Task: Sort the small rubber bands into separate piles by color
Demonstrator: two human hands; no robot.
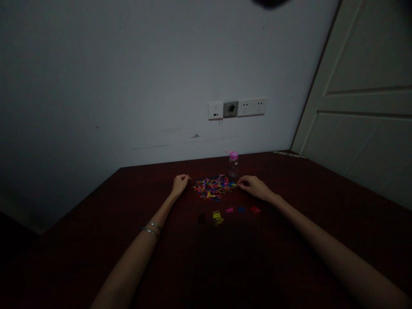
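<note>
A heap of small multicoloured rubber bands [210,186] lies on the dark red table between my hands. Just left of it, my left hand [180,183] rests with its fingers curled together; whatever they hold, if anything, is too small to make out. At the heap's right edge my right hand [252,186] pinches at a yellow rubber band [234,185]. Nearer to me lie separate little groups: black bands [201,218], yellow bands [218,218], pink bands [229,210], blue bands [240,209] and red bands [255,210].
A clear bottle with a pink lid [233,165] stands behind the heap, close to my right hand. The table [154,174] meets a pale wall [144,86] carrying sockets and switches [237,108]. A white panelled door [363,103] is on the right. The light is dim.
</note>
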